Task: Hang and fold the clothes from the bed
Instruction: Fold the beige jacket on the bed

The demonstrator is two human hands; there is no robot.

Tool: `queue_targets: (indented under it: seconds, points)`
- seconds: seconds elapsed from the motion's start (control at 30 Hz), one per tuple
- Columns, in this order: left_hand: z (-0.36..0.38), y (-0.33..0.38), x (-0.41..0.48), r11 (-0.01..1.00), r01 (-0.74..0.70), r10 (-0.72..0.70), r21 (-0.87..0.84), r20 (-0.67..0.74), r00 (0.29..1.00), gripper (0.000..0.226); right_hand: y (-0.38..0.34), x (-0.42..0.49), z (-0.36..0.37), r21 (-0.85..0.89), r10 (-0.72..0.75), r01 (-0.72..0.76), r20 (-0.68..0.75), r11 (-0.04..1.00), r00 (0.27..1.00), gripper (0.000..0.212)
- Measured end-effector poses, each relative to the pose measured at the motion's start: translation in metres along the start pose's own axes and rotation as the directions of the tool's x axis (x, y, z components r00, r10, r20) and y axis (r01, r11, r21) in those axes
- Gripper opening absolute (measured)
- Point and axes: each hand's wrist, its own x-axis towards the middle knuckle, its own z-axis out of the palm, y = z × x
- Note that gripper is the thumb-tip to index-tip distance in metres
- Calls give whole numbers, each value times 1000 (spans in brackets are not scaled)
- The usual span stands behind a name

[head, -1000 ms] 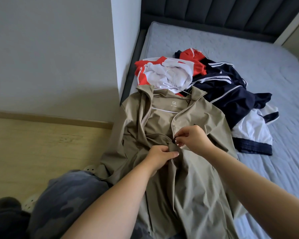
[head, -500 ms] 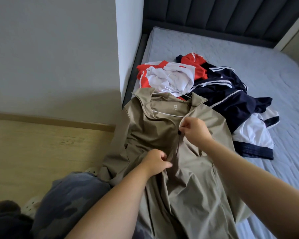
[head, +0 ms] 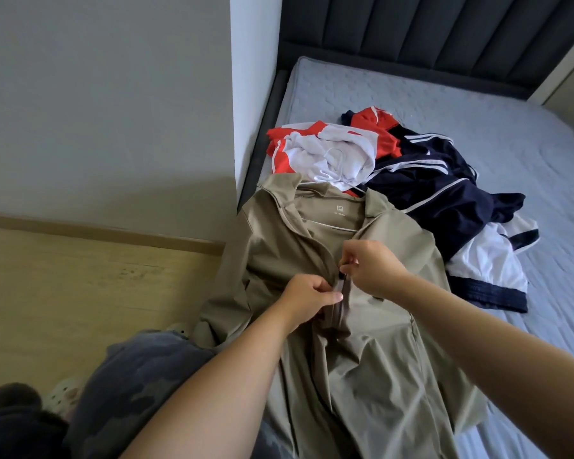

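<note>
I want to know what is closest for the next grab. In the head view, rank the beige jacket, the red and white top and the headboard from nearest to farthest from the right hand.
1. The beige jacket: the right hand pinches its zip at the chest.
2. The red and white top: just beyond the jacket's collar.
3. The headboard: farthest, at the top of the view.

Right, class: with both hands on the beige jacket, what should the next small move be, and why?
Probably slide the right hand up toward the collar: it pinches the zip pull at mid-chest, the left hand grips the beige jacket just below, and the front above lies open over the hanger.
</note>
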Motion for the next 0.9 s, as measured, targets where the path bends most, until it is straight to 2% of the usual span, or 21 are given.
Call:
queue_targets:
  seconds: [0.07,0.1,0.17,0.23,0.33,0.43,0.5,0.57,0.67,0.77,0.83,0.9]
  points:
    - [-2,-6,1,983,-24,14,183,55,998,31,-1,6,1,-113,4,-13,-73,994,997,11]
    - [-2,-9,1,961,-32,7,273,92,996,33,0,10,-2,-108,30,-43,-120,993,992,10]
    - [-4,-15,2,921,-42,-6,387,123,992,32,3,19,-9,6,116,-116,-149,993,982,13]
    - [-7,-18,4,913,-70,35,402,92,995,26,6,23,-13,78,141,-132,-126,988,982,12]
    - [-5,-11,4,988,-62,60,141,19,998,13,3,21,-18,87,76,-68,-83,994,994,5]
    - [1,0,4,993,-58,55,-103,-40,998,10,-5,13,-18,138,1,8,-66,990,998,6]
    - [1,4,3,975,-59,54,-213,-31,998,5,-10,9,-15,136,-44,53,-64,989,997,7]
    - [-2,5,1,971,-44,44,-237,-7,999,3,-12,7,-9,95,-83,87,-50,992,995,8]
    - [-8,1,0,995,-4,9,-103,48,999,8,-10,9,1,-38,-87,86,-5,996,996,14]
    - [-11,-7,2,979,15,-46,201,148,988,27,-5,18,3,-183,-65,52,-64,982,996,12]
    - [-12,-13,2,954,17,-77,298,190,979,33,-1,26,-3,-105,21,-35,-137,994,990,6]
    - [-14,-16,3,939,-9,-44,345,146,988,27,0,31,-6,5,88,-88,-139,996,986,8]
